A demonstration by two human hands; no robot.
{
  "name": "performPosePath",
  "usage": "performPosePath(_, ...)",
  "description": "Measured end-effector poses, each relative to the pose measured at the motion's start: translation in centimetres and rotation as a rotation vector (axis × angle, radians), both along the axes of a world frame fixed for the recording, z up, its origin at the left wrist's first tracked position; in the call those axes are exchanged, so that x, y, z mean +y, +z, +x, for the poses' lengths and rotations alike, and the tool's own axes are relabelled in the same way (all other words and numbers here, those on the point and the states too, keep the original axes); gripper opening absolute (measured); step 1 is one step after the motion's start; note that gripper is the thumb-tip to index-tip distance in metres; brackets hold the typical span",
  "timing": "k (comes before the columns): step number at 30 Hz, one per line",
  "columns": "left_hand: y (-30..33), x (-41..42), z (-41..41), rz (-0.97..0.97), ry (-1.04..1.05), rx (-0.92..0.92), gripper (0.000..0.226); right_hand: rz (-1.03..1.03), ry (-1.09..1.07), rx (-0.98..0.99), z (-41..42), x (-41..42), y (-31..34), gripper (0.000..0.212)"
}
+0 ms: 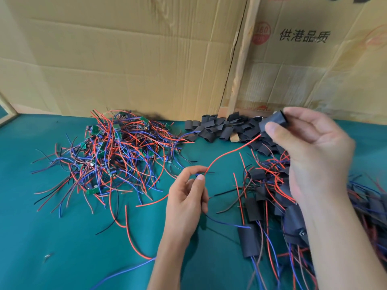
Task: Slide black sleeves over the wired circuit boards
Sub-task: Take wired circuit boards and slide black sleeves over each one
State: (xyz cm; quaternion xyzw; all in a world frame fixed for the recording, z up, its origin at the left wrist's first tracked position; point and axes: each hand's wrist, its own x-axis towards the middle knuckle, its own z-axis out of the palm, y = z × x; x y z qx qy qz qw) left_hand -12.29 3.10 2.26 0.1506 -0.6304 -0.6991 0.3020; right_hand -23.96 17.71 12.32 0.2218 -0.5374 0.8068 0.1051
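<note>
My right hand (310,143) holds a black sleeve (272,121) between thumb and fingers, raised above the table at the right. A red wire (230,152) runs from that sleeve down to my left hand (188,195), which pinches the wire's end together with a blue wire between thumb and fingertips. A pile of bare green circuit boards with red, blue and black wires (117,151) lies at the left. Loose black sleeves (222,128) are heaped at the back. Sleeved boards (251,239) lie at the right, partly under my right forearm.
Everything lies on a teal table cover (62,237). Flattened cardboard (146,59) stands as a wall behind the piles, with a wooden strip (240,70) leaning against it. A small metal scrap (47,257) lies near the front left.
</note>
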Motion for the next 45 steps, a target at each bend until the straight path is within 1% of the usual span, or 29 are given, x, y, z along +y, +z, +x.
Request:
performPosePath(4,0.1,0.0,0.0,-0.005,0.011,-0.005,0.024,0.030,0.037,-0.009,0.3,0.0,-0.7,0.033)
performPosePath(10,0.2,0.0,0.1,-0.018,0.003,-0.021,0.024,0.040,0.087,-0.091,0.2,-0.3,-1.6,0.033)
performPosePath(14,0.3,0.0,0.1,-0.023,-0.027,-0.022,0.023,0.134,0.201,-0.162,0.9,-1.3,-2.7,0.038)
performPosePath(16,0.4,0.1,0.2,-0.017,-0.065,-0.016,0.019,0.185,0.251,-0.230,1.7,-2.3,-3.8,0.044)
performPosePath(18,0.4,0.2,0.2,0.015,-0.102,-0.012,0.014,0.224,0.309,-0.297,2.5,-3.0,-5.0,0.044)
performPosePath(20,0.3,0.3,0.3,0.060,-0.125,-0.023,0.023,0.260,0.386,-0.339,3.0,-3.5,-5.6,0.043)
performPosePath(23,0.2,0.2,0.4,0.100,-0.156,-0.037,0.032,0.274,0.497,-0.384,3.1,-3.5,-5.9,0.052)
performPosePath(25,0.3,0.1,0.5,0.131,-0.187,-0.022,0.034,0.267,0.527,-0.399,3.0,-3.4,-6.0,0.055)
performPosePath(29,0.5,-0.1,0.7,0.163,-0.296,-0.044,0.036,0.213,0.602,-0.451,2.7,-2.9,-6.1,0.050)
performPosePath(33,0.6,-0.1,0.9,0.197,-0.387,-0.072,0.032,0.232,0.681,-0.451,2.4,-2.3,-6.2,0.044)
performPosePath(37,0.9,-0.4,1.2,0.271,-0.488,0.006,0.031,0.221,0.779,-0.489,2.2,-1.9,-6.3,0.037)
performPosePath(41,1.1,-1.1,2.0,0.313,-0.653,0.098,0.048,0.195,0.821,-0.539,2.1,-1.8,-6.2,0.042)
performPosePath(43,1.1,-1.2,2.1,0.310,-0.643,0.104,0.050,0.186,0.833,-0.547,2.2,-1.9,-6.2,0.043)
performPosePath(45,1.0,-0.9,1.8,0.268,-0.539,0.057,0.046,0.184,0.844,-0.540,2.6,-2.1,-6.1,0.037)
